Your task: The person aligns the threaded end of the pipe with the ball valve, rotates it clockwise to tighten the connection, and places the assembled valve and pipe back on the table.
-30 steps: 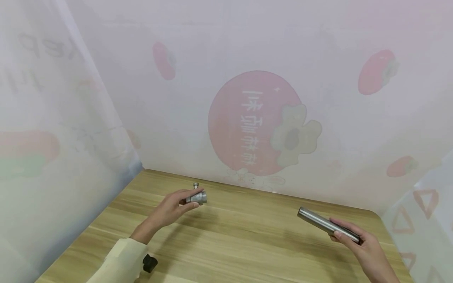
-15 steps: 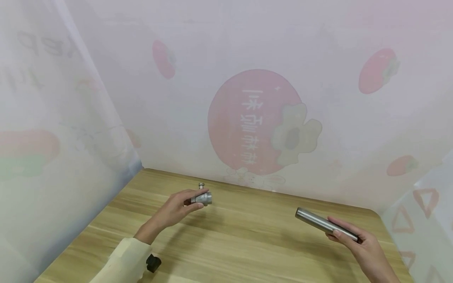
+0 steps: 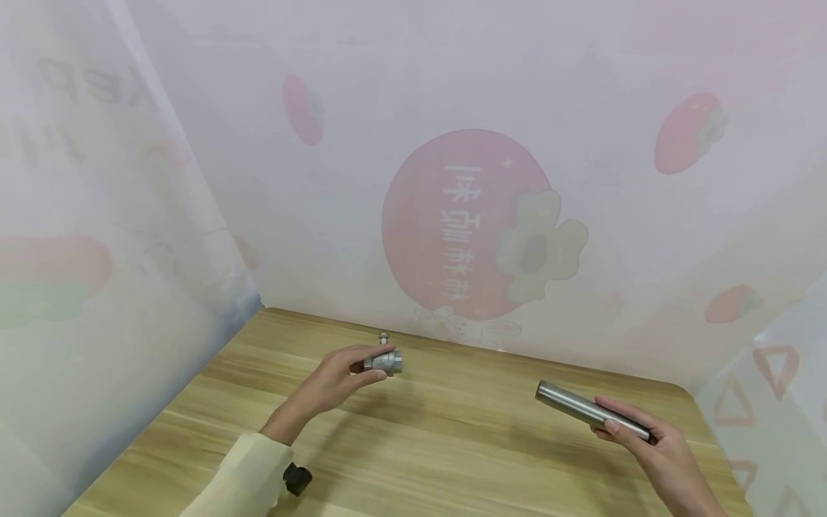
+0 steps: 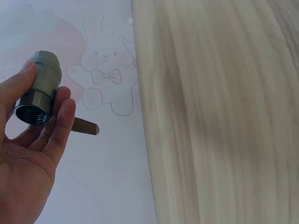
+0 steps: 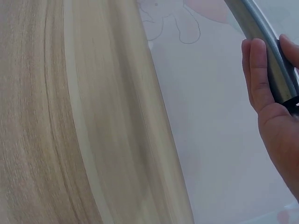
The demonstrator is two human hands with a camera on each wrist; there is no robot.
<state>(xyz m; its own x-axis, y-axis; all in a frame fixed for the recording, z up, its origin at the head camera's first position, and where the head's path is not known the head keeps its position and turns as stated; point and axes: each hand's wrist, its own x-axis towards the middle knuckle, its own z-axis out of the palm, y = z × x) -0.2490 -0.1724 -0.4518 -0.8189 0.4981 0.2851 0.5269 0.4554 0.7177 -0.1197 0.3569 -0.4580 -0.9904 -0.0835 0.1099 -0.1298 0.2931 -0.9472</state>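
Over the desk (image 3: 452,452), toward its far edge and left of its middle, a left hand (image 3: 339,377) pinches a short silver-grey metal fitting with a threaded mouth (image 3: 390,362), thumb on the near side, fingers on the far side. Small stem (image 3: 384,337) sticks out past the fingers, type unclear, maybe a valve handle. Over the right part, near the right edge, a right hand (image 3: 665,452) holds a straight, shiny silver metal tube (image 3: 578,406) by its near end, thumb against fingers; its free end points left and away. Hands well apart, both pieces well apart; both look lifted, shadows below.

Handling, judged by look: fitting probably dense for its size, rigid, hard to damage; best hold round the body, thumb opposite fingers, mouth left free. Tube stiff, likely fairly heavy, smooth, so could slip or roll in the fingers; a mid-length hold would balance better than the end hold.

Cream sleeve (image 3: 239,477) on the left arm, black block (image 3: 297,479) beside the cuff, perhaps the wrist camera. Desk: pale wood grain, flat, rounded far corner at right. Beyond the far edge, pale printed sheet (image 3: 323,237), pink circle and strawberry-like shapes; more sheeting past the left and right edges.
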